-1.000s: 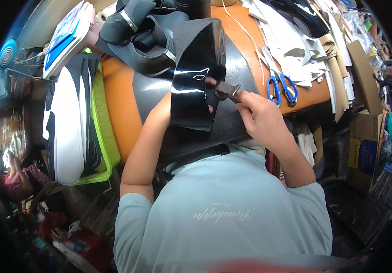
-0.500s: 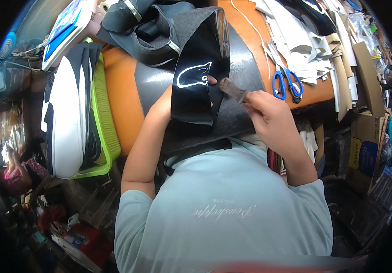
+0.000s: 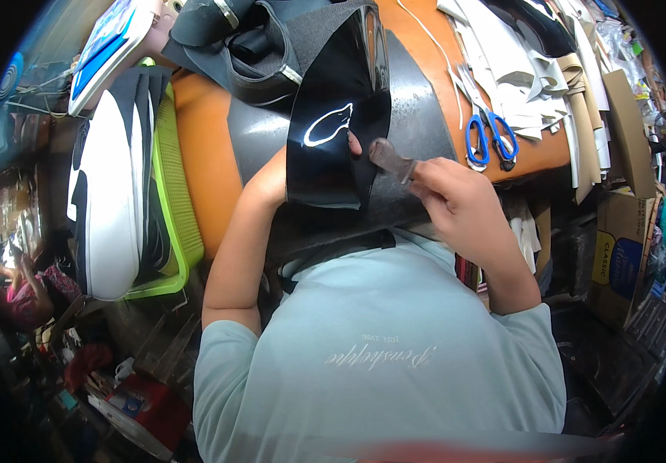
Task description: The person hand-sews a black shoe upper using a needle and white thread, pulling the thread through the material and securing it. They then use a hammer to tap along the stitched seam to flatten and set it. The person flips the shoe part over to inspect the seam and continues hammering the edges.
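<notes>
A person at an orange bench (image 3: 201, 154) works a glossy black sheet (image 3: 333, 131) marked with a white outline. The left hand (image 3: 286, 174) holds the sheet upright from behind, its grip mostly hidden. The right hand (image 3: 456, 204) grips a small grey tool (image 3: 391, 158) tightly. The tool's tip sits just right of the sheet's edge. For a clean result, the sheet likely wants holding taut and the tool steady.

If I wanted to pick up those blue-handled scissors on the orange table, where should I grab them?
Probably by the blue handle loops of the scissors, coming from the near table edge. The loops point toward the person and lie bare on the orange table, while the blades run away under the pale cut pieces.
</notes>
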